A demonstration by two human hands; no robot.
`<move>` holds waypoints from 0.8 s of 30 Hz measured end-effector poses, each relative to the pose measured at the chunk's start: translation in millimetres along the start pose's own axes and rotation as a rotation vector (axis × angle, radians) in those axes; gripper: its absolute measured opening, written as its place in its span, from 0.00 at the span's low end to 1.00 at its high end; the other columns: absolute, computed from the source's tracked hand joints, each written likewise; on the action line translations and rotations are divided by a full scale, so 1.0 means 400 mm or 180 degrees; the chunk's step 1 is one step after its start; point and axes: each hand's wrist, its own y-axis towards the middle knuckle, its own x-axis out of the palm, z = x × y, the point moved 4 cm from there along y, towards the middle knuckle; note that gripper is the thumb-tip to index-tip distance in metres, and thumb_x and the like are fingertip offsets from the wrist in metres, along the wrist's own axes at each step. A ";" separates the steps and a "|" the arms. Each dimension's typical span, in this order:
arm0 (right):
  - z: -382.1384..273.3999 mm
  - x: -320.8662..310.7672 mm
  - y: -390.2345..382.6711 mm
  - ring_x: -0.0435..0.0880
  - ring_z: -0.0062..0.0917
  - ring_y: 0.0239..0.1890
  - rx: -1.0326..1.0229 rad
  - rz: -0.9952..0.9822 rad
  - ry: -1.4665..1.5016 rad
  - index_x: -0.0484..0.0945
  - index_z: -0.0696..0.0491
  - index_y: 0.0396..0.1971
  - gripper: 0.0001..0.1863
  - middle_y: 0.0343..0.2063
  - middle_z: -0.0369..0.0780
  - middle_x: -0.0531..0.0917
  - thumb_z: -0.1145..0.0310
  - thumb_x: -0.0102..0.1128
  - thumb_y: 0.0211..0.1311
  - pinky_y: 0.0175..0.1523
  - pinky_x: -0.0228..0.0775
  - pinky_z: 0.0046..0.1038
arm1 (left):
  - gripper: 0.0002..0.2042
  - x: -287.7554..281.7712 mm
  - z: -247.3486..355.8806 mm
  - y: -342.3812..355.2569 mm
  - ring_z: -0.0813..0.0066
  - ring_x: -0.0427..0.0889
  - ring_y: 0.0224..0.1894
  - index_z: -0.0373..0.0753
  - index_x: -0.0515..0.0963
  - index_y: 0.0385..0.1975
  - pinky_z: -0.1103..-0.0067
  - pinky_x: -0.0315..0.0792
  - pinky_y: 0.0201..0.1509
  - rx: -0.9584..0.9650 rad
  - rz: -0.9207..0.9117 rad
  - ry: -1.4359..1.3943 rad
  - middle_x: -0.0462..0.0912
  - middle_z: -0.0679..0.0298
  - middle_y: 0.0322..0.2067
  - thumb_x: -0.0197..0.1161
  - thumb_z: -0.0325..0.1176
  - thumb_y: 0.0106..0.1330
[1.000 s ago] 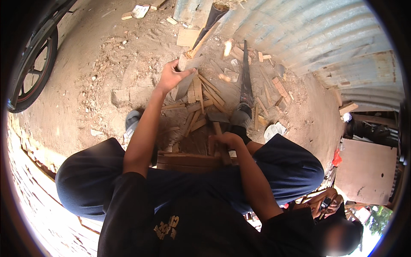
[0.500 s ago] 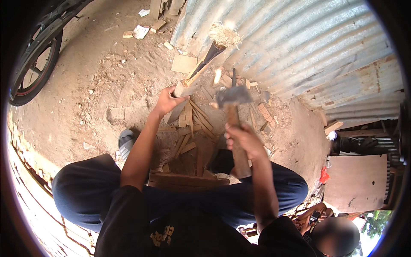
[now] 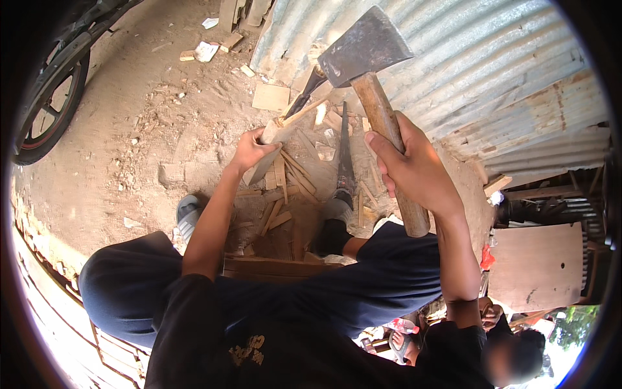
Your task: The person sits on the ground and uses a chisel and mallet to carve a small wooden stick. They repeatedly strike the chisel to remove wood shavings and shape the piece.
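Observation:
My right hand point(image 3: 418, 162) grips the wooden handle of a hatchet point(image 3: 363, 52), its broad dark steel head held high in front of the corrugated wall. My left hand point(image 3: 251, 152) is closed around a pale wooden block point(image 3: 277, 131), thumb on the near side. From the block's upper end a dark metal chisel-like tool point(image 3: 299, 102) slants up and away; the hatchet head hides most of its far end. A long, tapering dark metal blade point(image 3: 345, 146) lies on the ground beside my right foot. Wood sticks and offcuts point(image 3: 298, 174) lie below the block.
Corrugated metal sheets point(image 3: 453, 65) rise at the far right. A motorcycle wheel point(image 3: 55, 110) stands at the left. A flat wooden board point(image 3: 536, 267) is at the right, with another person point(image 3: 512, 356) at the lower right. A wooden plank point(image 3: 278, 267) lies between my legs.
My right hand has swung the hatchet up, closer and to the right. My left hand still holds the block, almost in the same place. The other person's head has shifted slightly.

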 end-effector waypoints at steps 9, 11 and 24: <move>-0.025 -0.051 -0.126 0.71 0.18 0.12 0.0098 0.0540 0.1524 0.73 0.59 0.48 0.17 0.19 0.35 0.73 0.60 0.56 0.71 0.15 0.62 0.21 | 0.16 -0.018 -0.028 0.007 0.82 0.82 0.38 0.33 0.81 0.48 0.80 0.76 0.46 -0.0170 -0.0115 0.0011 0.86 0.65 0.39 0.71 0.27 0.60; -0.080 -0.106 -0.165 0.70 0.17 0.11 -0.0757 0.1479 0.1293 0.74 0.62 0.50 0.19 0.18 0.36 0.73 0.60 0.57 0.71 0.14 0.59 0.19 | 0.16 -0.015 -0.032 0.008 0.83 0.82 0.38 0.33 0.81 0.48 0.80 0.76 0.47 -0.0230 -0.0127 0.0090 0.86 0.65 0.38 0.71 0.27 0.60; 0.045 -0.004 0.040 0.69 0.16 0.14 -0.0138 0.0204 0.0544 0.72 0.54 0.41 0.13 0.18 0.32 0.71 0.59 0.58 0.69 0.19 0.63 0.21 | 0.18 -0.016 -0.012 -0.009 0.80 0.82 0.41 0.33 0.80 0.50 0.79 0.77 0.48 0.0196 0.0015 0.0088 0.86 0.63 0.41 0.71 0.27 0.60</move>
